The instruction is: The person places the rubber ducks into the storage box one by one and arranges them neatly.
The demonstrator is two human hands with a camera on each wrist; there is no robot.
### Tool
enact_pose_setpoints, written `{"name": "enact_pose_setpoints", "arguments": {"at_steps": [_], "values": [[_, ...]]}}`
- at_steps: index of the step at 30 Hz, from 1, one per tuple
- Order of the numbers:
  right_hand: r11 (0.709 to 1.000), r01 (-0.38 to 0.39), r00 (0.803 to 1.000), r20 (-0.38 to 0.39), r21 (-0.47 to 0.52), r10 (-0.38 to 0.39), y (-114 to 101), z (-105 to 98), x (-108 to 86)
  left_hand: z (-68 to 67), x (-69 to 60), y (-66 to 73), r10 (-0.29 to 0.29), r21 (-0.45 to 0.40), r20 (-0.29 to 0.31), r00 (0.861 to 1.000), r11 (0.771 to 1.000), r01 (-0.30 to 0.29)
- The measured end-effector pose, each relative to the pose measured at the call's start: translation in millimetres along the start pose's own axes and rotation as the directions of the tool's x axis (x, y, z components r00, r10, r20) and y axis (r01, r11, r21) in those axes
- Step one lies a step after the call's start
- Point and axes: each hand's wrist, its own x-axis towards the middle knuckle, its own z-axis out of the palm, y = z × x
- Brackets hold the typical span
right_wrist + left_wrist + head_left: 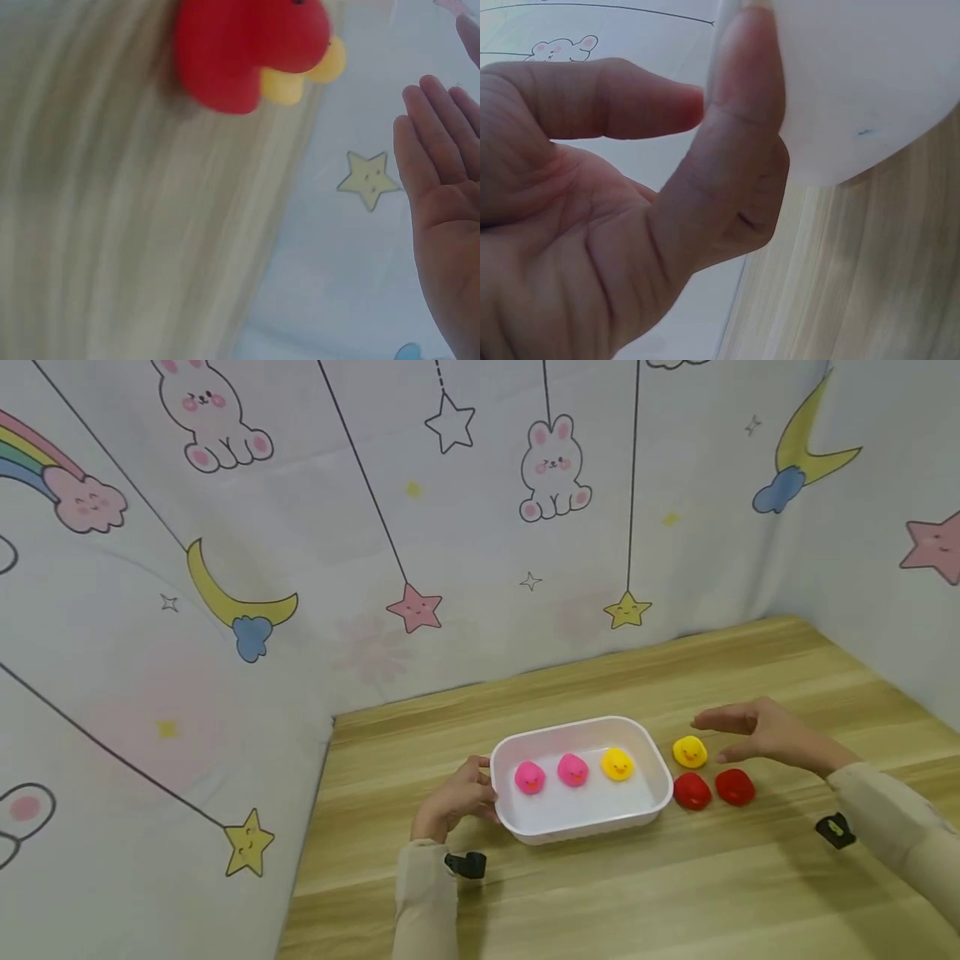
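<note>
A white tray [585,820] holds two pink ducks [529,777] [573,770] and a yellow duck [617,765]. The left hand [459,797] grips its left rim; in the left wrist view that hand [667,172] pinches the white wall [855,90] between thumb and finger. Right of the tray, a second yellow duck [690,752] and two red ducks [692,792] [735,787] lie on the table. The right hand [765,735] hovers just right of that yellow duck, thumb and fingers apart. In the right wrist view the hand [446,195] holds nothing, beside a red duck [247,45].
The wooden table [637,893] meets a printed cloth backdrop [480,635] at its back and sides. A small black object [836,831] is beside the right sleeve, and another black piece [467,865] is at the left wrist.
</note>
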Motion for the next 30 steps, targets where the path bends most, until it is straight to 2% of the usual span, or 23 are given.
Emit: {"name": "enact_pose_setpoints", "arguments": {"at_steps": [5,11,14,17,19,22,25,27,30], "values": [[0.999,-0.026,1.000,0.016,-0.033,0.027,24.3,2.1,-17.9,-1.8,-0.6,-0.5,-0.004,-0.012,0.011,1.000,1.000,0.004],[0.987,-0.028,0.999,0.034,-0.157,0.034,40.0,11.1,-30.5,-2.2,-1.5,-2.3,0.001,0.001,0.011,1.000,1.000,-0.001],[0.951,0.030,1.000,0.017,-0.308,-0.026,43.3,16.4,-30.3,-2.7,-0.3,-1.5,0.011,0.000,0.011,1.000,1.000,-0.011],[0.898,0.090,0.996,0.022,-0.431,-0.089,44.8,20.8,-27.1,-3.3,0.0,-0.6,0.013,-0.001,0.014,1.000,1.000,-0.013],[0.872,0.122,0.992,0.034,-0.475,-0.120,45.3,23.1,-25.0,-3.8,-0.2,-0.3,0.015,0.000,0.015,1.000,1.000,-0.015],[0.852,0.153,0.988,0.054,-0.501,-0.146,46.6,25.7,-23.4,-4.2,-0.6,-0.1,0.018,-0.001,0.023,1.000,1.000,-0.018],[0.853,0.166,0.986,0.062,-0.494,-0.156,48.6,26.9,-23.6,-4.5,-0.9,-0.1,0.020,0.002,0.035,0.999,1.000,-0.020],[0.874,0.153,0.988,0.051,-0.462,-0.146,49.0,26.9,-24.4,-4.7,-1.0,0.1,0.015,0.007,0.038,0.999,1.000,-0.016],[0.916,0.098,0.994,-0.005,-0.390,-0.108,47.7,25.7,-26.2,-4.7,-0.7,1.1,0.008,0.016,0.030,1.000,1.000,-0.009]]}}
